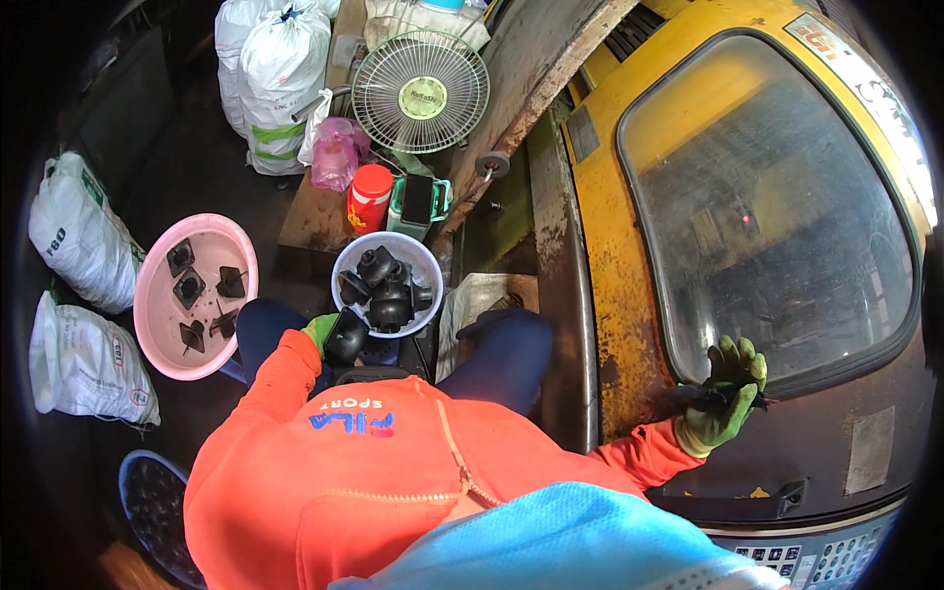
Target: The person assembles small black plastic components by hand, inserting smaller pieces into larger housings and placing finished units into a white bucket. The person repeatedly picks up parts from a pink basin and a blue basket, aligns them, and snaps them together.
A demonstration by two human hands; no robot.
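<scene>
Cramped shop floor beside a yellow moulding machine (pixel 629 295) with a dark rounded window (pixel 777 216); white sacks (pixel 79 236), a fan (pixel 421 90) and a red canister (pixel 370 197) stand behind.

Left hand (pixel 329 332), green glove, is clenched around 1 black moulded part (pixel 347 336), held just beside the white bowl (pixel 354 258) full of the same parts. Pink basin (pixel 157 324) further left holds about 5 smaller black pieces.

Right hand (pixel 726 395), also gloved, is raised against the window's lower edge, fingers pinching thin black scrap (pixel 706 395); exact grip hard to tell.

Judgement: part looks like rubber or soft plastic, light, hollow, slightly flexible, not fragile. Matte surface plus glove gives good friction. Best hold is around the thick body, not any thin flash edge, which would likely tear.
</scene>
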